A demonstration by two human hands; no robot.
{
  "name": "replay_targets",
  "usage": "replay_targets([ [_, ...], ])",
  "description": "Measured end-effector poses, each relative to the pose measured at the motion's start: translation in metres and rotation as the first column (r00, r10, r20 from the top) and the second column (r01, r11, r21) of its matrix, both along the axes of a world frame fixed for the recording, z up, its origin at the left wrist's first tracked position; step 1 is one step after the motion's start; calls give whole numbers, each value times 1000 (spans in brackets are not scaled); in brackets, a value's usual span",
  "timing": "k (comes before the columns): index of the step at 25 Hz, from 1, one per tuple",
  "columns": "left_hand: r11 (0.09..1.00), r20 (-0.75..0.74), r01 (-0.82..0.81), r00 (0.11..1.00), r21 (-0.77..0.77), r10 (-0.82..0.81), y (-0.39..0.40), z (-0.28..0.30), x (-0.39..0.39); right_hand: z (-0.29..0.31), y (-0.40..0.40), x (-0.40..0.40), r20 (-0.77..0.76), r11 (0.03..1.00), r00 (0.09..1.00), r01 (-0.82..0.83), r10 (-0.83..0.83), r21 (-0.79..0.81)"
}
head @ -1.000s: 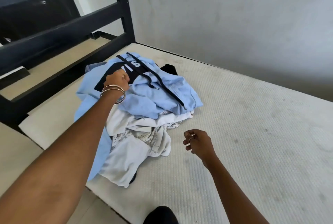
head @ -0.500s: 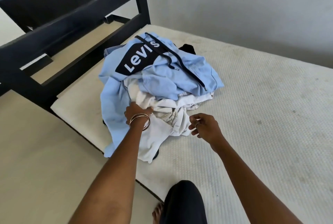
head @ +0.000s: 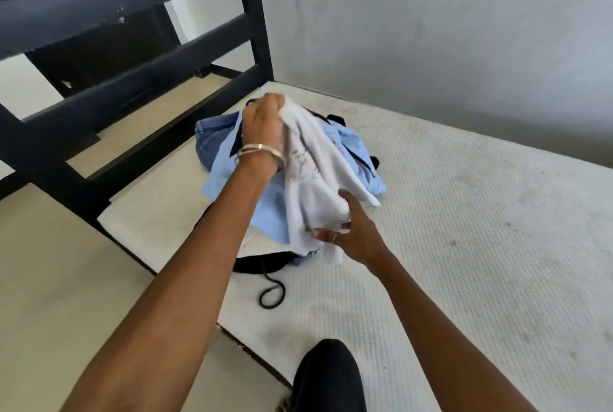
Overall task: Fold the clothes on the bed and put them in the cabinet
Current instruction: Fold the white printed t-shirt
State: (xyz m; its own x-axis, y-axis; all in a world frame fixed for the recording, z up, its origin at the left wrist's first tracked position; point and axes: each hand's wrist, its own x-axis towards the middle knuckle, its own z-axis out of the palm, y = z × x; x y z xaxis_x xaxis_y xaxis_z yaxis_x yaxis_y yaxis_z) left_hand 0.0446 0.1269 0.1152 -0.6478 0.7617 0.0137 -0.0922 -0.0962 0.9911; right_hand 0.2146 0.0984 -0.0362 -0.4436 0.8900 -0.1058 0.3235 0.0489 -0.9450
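Since half a second ago, left hand (head: pixel 262 119) has pulled the white shirt (head: pixel 311 179) up off the pile; fingers bunched tight round its top. Right hand (head: pixel 348 229) has closed in, clutching the lower hem. First garment looks separated, folding can start. Shirt's crumpled, faint dark print, blurred. Hangs over the blue hoodie (head: pixel 351 142) and jeans (head: pixel 209 136) on the bed (head: pixel 464 245).

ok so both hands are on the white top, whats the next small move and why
Probably lift the white garment clear of the pile and onto the bare mattress to the right. The left hand grips its upper end and the right hand holds its lower part, but it hangs bunched over the light blue hoodie, with no flat room there to fold.
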Motion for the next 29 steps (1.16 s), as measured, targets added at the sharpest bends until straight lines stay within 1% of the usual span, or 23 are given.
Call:
replay_targets([
  [1,995,80,47,995,91,-54,2,29,16,20,2,-4,-68,996,997,-39,45,84],
  [2,976,177,103,974,193,-138,3,56,30,42,7,-7,-114,985,993,-11,31,171],
  [3,939,252,179,933,295,-257,2,78,44,62,16,-10,-161,972,986,86,-51,220],
  [4,869,262,278,877,409,-403,-3,101,57,90,21,-6,-237,946,957,223,-167,234],
  [5,807,192,358,851,470,-489,-7,116,67,115,28,4,-324,915,906,348,-272,204],
  [7,732,-141,556,823,393,-550,-9,133,76,163,36,33,-522,864,763,495,-381,93],
  [9,733,-436,660,715,164,-546,-13,128,81,206,30,80,-656,810,611,586,-442,1],
  [10,716,-513,696,632,46,-581,-16,119,88,223,24,105,-677,799,582,602,-451,-15],
  [11,693,-553,718,553,-62,-623,-25,109,105,238,15,128,-671,798,590,603,-449,-3],
  [13,608,-544,760,419,-227,-727,-42,78,147,258,-5,165,-625,837,674,543,-393,60],
  [14,567,-514,783,387,-256,-765,-44,61,165,264,-13,178,-577,858,731,504,-364,97],
  [15,549,-478,789,382,-278,-791,-53,50,186,268,-21,191,-509,860,777,495,-372,128],
  [16,575,-495,775,404,-262,-770,-59,39,210,271,-30,211,-446,847,795,515,-411,136],
  [18,710,-607,654,460,-261,-648,-60,27,242,272,-44,244,-405,847,793,525,-454,78],
  [20,757,-562,612,552,-228,-616,-57,17,272,278,-58,279,-424,854,782,519,-456,38],
  [22,809,-353,573,735,-133,-579,-56,19,296,289,-75,318,-383,862,828,489,-410,134],
  [23,855,-231,515,827,-54,-513,-57,29,304,295,-81,336,-348,880,866,439,-360,181],
  [24,886,-85,463,884,33,-459,-59,40,309,297,-86,358,-246,890,912,387,-330,240],
  [25,916,-8,395,918,73,-396,-62,55,311,297,-91,379,-50,886,937,344,-346,310],
  [26,936,-66,342,939,80,-337,-63,67,309,292,-92,400,200,860,875,348,-440,373],
  [27,937,-205,335,928,100,-310,-67,79,304,284,-90,419,390,819,739,383,-549,428],
  [28,904,-390,406,860,134,-329,-71,88,299,274,-88,433,487,757,582,452,-651,472],
  [29,843,-604,530,703,95,-374,-79,94,293,263,-87,442,504,688,470,530,-725,495],
])
